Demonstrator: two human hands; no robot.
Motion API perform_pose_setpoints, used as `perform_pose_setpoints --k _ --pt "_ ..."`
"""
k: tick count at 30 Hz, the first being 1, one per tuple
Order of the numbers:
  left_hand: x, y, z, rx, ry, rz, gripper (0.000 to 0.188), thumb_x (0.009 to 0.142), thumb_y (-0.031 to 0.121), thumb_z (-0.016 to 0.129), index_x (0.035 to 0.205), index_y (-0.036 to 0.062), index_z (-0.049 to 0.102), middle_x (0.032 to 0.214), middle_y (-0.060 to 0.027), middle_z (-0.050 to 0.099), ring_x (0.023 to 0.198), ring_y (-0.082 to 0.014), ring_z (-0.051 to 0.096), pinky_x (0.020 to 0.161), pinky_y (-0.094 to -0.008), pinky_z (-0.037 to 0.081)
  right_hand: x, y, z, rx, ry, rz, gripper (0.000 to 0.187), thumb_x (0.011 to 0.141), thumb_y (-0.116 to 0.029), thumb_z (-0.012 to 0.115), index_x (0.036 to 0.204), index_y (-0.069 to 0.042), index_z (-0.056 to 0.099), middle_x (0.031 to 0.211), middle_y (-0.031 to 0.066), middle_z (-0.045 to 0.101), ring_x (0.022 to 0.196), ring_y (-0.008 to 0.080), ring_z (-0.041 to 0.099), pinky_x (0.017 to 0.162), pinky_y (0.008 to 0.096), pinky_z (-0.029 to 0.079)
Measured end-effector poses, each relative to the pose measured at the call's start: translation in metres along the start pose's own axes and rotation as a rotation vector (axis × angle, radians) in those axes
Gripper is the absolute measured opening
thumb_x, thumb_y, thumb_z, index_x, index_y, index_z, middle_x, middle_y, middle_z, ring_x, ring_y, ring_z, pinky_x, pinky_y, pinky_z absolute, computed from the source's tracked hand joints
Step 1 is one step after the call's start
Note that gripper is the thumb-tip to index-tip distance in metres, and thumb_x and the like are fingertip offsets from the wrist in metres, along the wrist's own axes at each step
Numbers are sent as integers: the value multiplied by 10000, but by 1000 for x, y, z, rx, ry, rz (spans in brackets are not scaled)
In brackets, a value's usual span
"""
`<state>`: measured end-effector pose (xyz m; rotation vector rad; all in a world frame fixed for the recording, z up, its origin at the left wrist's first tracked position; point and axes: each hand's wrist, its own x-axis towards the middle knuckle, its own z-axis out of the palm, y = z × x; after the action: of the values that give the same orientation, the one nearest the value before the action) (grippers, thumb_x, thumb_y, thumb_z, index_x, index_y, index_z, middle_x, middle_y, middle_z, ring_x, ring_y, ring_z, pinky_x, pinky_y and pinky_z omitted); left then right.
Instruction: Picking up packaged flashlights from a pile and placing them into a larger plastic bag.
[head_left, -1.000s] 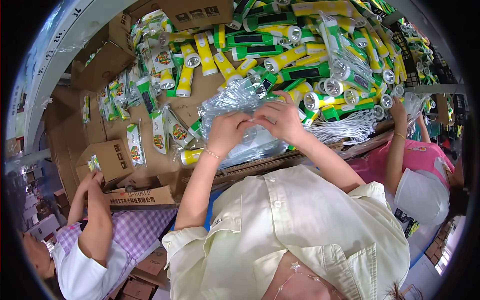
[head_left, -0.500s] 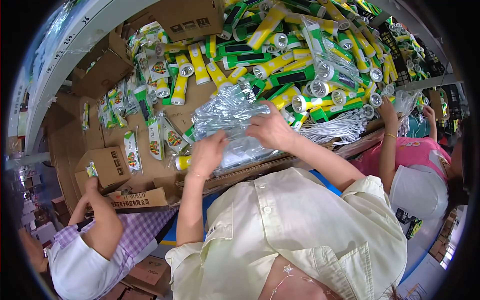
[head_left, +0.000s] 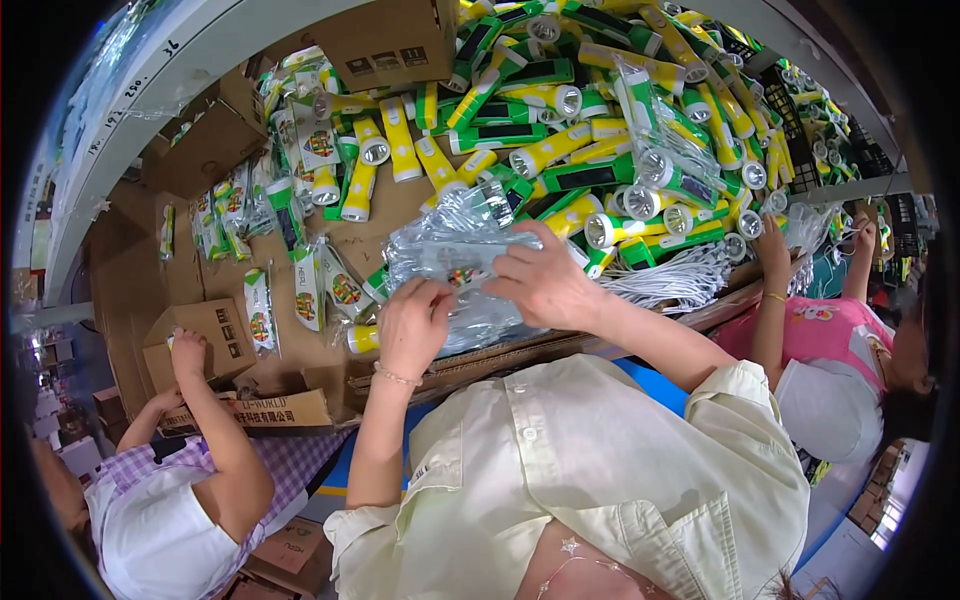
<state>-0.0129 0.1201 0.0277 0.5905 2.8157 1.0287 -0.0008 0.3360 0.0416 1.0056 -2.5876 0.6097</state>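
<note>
A pile of transparent plastic bags (head_left: 432,236) lies in front of me at the table's near side. My left hand (head_left: 412,322) pinches the edge of a plastic bag (head_left: 462,272) on top of the pile, which has a small coloured print. From the other side my right hand (head_left: 545,278) grips the same bag, fingers curled. Just left of my left hand lies a yellow flashlight (head_left: 362,339). Beyond my right hand sits a heap of green and yellow flashlights (head_left: 585,178).
White cables (head_left: 668,283) lie bundled to the right. Bagged flashlights (head_left: 322,285) lie left of the pile. A cardboard box (head_left: 385,45) stands at the back. At left a co-worker's hand (head_left: 188,352) is at a small carton (head_left: 215,335); another co-worker's hand (head_left: 772,247) is at right.
Both my hands have shifted slightly, and the bag's coloured print now shows between them. The left co-worker's hand has risen at the carton.
</note>
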Motion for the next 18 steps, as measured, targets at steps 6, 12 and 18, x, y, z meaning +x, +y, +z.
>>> perform_pose_setpoints --k 6,12,18 --pt "2 1 -16 238 46 -183 144 706 141 661 797 71 574 753 -97 618 697 -323 606 591 -410 465 3 15 1 11 -158 -49 313 577 -98 634 886 -144 643 726 -1 496 773 160 543 974 460 338" --pt "-10 -23 -39 325 13 -399 151 714 176 635 816 65 652 664 -162 632 664 -352 627 601 -420 493 -3 68 -15 48 -653 95 147 673 -155 693 818 -134 680 754 22 582 820 166 576 961 436 372" --pt "0 -25 -32 148 62 -441 230 743 218 678 716 -9 655 632 -185 603 612 -366 600 557 -387 467 87 181 8 -216 -7 210 167 710 -177 673 865 -114 674 986 57 579 915 249 579 743 353 500"
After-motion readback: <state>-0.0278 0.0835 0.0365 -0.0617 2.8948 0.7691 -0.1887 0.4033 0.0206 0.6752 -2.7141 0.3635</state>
